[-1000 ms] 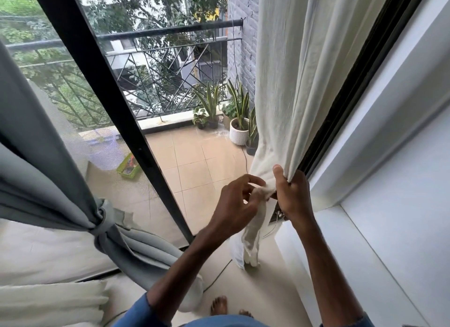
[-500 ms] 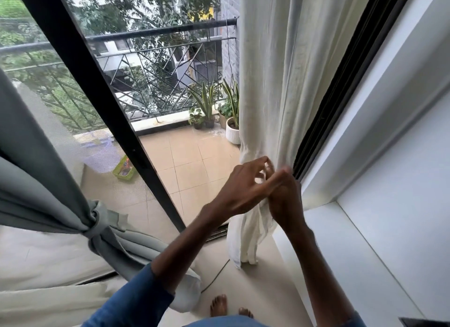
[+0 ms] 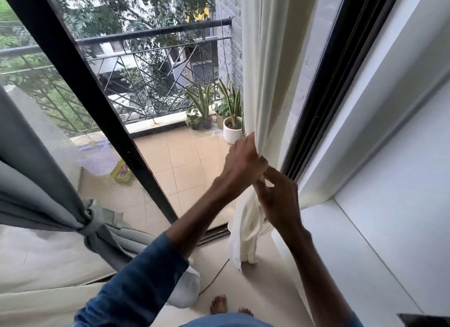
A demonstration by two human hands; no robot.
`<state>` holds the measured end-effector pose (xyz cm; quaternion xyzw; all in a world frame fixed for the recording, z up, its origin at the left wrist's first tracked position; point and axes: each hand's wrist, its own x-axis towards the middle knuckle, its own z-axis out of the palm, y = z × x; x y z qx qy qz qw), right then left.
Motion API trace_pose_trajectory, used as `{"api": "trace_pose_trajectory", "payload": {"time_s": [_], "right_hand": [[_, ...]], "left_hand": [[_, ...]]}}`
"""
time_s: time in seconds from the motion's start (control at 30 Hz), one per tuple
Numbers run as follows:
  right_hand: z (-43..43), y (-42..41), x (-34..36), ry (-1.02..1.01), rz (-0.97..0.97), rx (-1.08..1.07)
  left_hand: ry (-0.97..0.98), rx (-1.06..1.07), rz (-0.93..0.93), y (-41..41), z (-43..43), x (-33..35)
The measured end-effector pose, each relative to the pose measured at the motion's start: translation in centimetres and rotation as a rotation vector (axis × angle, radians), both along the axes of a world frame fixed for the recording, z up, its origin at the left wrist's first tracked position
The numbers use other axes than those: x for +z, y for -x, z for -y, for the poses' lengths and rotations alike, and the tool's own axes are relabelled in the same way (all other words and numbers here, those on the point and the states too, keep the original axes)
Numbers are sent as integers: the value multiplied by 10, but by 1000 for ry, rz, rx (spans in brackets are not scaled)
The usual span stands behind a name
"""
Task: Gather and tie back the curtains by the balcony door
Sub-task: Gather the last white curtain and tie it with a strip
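Observation:
A cream curtain [image 3: 263, 66] hangs gathered in a narrow column beside the black door frame [image 3: 323, 83] at the right. My left hand [image 3: 243, 163] grips its bunched folds from the left, fingers wrapped round the cloth. Just below and to the right, my right hand [image 3: 280, 197] pinches the same fabric, and the loose tail [image 3: 246, 231] falls to the floor under both hands. At the left a grey curtain [image 3: 36, 180] is bound with a knotted grey tie [image 3: 90, 217].
A black door post [image 3: 80, 83] slants across the glass. Outside lie the tiled balcony, its railing [image 3: 151, 34] and potted plants [image 3: 232, 129]. A white ledge [image 3: 341, 241] runs along the right wall. A thin cable [image 3: 214, 275] crosses the floor near my bare feet [image 3: 219, 304].
Both hands have moved up the cream curtain from near its lower end. The left hand now clasps the bunch higher, and the tail hangs longer below them.

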<state>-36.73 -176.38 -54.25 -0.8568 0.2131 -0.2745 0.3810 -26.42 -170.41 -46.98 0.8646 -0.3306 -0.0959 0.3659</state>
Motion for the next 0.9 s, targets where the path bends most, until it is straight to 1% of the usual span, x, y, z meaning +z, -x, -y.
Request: {"api": "trace_pose_trajectory", "payload": {"time_s": [0.1, 0.2, 0.33, 0.43, 0.53, 0.6, 0.73, 0.77, 0.83, 0.9], "right_hand": [[6, 5, 5, 5, -14, -3], [9, 13, 7, -8, -80, 19], [21, 28, 14, -159, -123, 79], [33, 40, 18, -189, -144, 111], [40, 44, 17, -197, -138, 104], [37, 42, 12, -226, -151, 119], [41, 29, 2, -259, -206, 254], [48, 24, 3, -275, -184, 257], [68, 9, 10, -379, -156, 247], [92, -6, 22, -414, -189, 264]], "left_hand": [[4, -26, 27, -3, 0, -2], [2, -52, 67, -5, -1, -6], [-37, -43, 116, -10, -2, -7], [-67, -23, 141, -19, -9, -7], [-66, -63, 139, -22, -16, -7], [-53, -85, 148, -21, -20, -7], [-65, -112, 156, -17, -24, -6], [-76, -124, 150, -18, -26, -6], [-103, -159, 164, -19, -31, -4], [-98, -213, 172, -23, -38, -4]]}}
